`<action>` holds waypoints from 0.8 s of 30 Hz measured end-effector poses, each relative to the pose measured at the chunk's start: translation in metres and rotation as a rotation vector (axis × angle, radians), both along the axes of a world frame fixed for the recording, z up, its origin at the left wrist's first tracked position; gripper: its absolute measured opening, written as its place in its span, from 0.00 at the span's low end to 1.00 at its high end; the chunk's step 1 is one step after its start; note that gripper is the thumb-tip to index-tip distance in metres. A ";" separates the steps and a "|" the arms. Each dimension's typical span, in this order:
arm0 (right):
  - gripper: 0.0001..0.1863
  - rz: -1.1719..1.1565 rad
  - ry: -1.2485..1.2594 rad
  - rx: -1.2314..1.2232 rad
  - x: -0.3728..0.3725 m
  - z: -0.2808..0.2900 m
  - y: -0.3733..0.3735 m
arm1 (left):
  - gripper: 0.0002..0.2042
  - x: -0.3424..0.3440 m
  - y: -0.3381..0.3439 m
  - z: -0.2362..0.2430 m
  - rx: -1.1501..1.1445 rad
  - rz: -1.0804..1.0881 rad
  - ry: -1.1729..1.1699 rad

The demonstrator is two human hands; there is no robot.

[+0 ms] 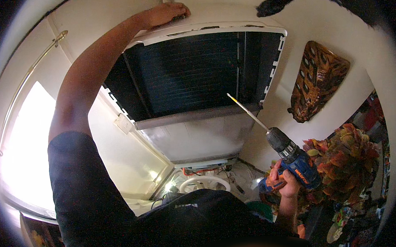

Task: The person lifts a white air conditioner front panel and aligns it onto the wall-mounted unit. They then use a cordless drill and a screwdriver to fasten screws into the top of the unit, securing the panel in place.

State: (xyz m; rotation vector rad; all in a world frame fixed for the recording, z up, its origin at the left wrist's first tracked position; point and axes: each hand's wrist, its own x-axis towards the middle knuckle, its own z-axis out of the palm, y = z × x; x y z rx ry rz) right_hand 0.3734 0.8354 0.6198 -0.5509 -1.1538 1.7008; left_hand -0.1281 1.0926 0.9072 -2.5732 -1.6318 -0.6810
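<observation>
My right hand (284, 180) grips a blue and black cordless drill (294, 156) by its handle. A long, thin screwdriver bit (247, 112) points from the chuck up and left, its yellowish tip in front of a dark finned panel (191, 74). That panel sits inside a white casing (229, 27) with notched side edges, which looks like an opened wall air conditioner. My left arm reaches up past the unit's left side. My left hand (167, 14) rests at the casing's top edge with its fingers curled; what lies under them is hidden.
Below the panel hangs a greyish-white cover sheet (199, 141). A carved brown wall ornament (319, 81) hangs on the right, above a reddish-green leafy plant (350, 164). A brass rod (29, 72) runs along the left wall beside a bright window (27, 155). Lower down is a white ring (205, 181).
</observation>
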 end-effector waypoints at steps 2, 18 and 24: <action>0.22 -0.010 -0.018 -0.001 0.002 0.000 0.000 | 0.23 -0.001 -0.002 0.003 -0.038 -0.006 -0.103; 0.16 0.139 -0.192 0.310 -0.009 0.015 0.013 | 0.14 0.118 -0.197 -0.091 0.658 -0.369 -1.370; 0.11 -0.156 -0.370 0.521 -0.098 0.038 -0.028 | 0.32 0.200 -0.256 -0.180 -0.289 -0.886 -2.085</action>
